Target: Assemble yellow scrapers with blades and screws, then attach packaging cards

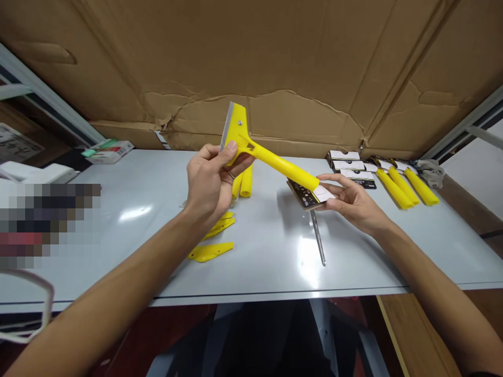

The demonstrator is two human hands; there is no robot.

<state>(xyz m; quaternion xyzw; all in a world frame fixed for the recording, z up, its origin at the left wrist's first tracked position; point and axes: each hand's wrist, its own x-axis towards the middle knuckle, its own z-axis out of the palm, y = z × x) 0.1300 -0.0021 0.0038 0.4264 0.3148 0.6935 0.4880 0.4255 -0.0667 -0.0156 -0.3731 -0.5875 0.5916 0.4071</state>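
A yellow scraper [285, 166] with a metal blade along its head is held up over the table. My left hand [208, 180] grips its head between thumb and fingers. At the lower end of the handle, my right hand [351, 201] pinches a black and white printed packaging card [303, 197]. The handle's end lies against this card; whether it is fixed to it I cannot tell. Below the card a thin metal rod [319, 241] rests on the table, its upper end hidden. Flat yellow plastic pieces [212, 252] and yellow handles [246, 183] lie near my left hand, partly covered by it.
On the right lie several yellow handles [395, 188] with cards, beside stacked black and white cards [351, 165] and a grey plastic bag [431, 172]. A small box [118, 151] sits at the back left of the table [259, 272]. Cardboard [251, 52] walls off the back.
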